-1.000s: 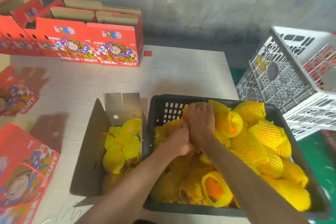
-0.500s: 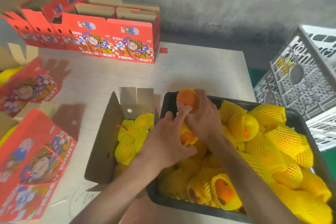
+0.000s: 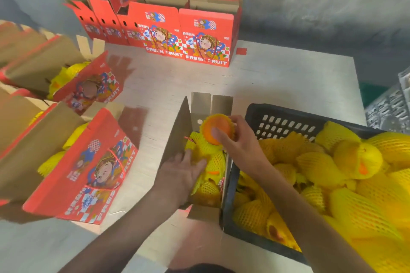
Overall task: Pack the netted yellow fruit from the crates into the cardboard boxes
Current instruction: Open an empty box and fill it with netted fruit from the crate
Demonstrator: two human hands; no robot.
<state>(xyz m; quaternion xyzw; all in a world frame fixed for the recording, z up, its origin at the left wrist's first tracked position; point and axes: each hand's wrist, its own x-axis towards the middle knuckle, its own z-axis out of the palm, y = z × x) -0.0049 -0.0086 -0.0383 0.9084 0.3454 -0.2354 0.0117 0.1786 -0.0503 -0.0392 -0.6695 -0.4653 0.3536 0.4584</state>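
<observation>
An open cardboard box (image 3: 177, 131) stands on the table against the left wall of a black crate (image 3: 286, 115). The crate is heaped with netted yellow fruit (image 3: 319, 166). My right hand (image 3: 239, 142) grips one netted orange-yellow fruit (image 3: 216, 127) over the far end of the box. My left hand (image 3: 179, 175) lies inside the box with straight fingers pressing on the netted fruit (image 3: 213, 162) packed there.
Two red boxes holding fruit (image 3: 88, 166) (image 3: 88, 84) lie open at the left. A row of upright red "FRESH FRUIT" boxes (image 3: 206, 37) lines the back of the table. A grey plastic crate (image 3: 390, 106) stands at the right edge. The table (image 3: 277, 82) ends near it.
Both hands moved left from the black crate to the cardboard box. My right hand carried a fruit over the box; my left hand went down onto the packed fruit. The view swung left.
</observation>
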